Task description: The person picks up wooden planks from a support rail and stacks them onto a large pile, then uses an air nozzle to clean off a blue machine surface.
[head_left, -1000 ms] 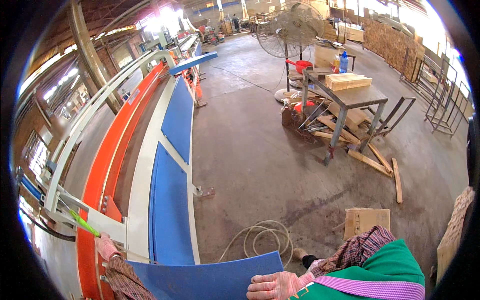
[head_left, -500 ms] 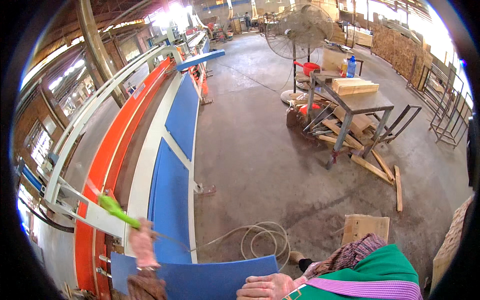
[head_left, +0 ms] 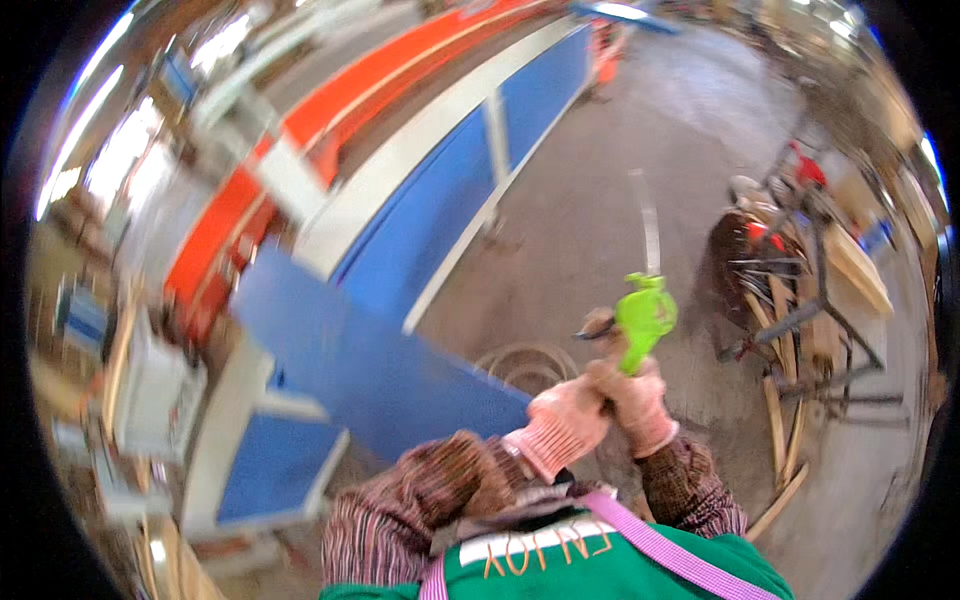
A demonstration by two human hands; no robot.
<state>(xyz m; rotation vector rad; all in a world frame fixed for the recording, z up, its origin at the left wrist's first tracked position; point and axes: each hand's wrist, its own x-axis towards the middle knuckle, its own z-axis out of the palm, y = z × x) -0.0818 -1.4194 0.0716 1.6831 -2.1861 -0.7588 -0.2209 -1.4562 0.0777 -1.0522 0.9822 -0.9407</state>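
The air gun (head_left: 646, 312) is out front over the floor (head_left: 560, 265), the right hand's (head_left: 640, 405) fingers clamped round its grip, its nozzle (head_left: 651, 235) aimed away, presumably sparing the body. The left hand (head_left: 562, 425) crowds in, perhaps steadying; whether its fingers grip, I can't tell.

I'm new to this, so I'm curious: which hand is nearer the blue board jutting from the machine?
Left. The left hand is beside the right end of the blue board; the right hand is farther right, at the green tool.
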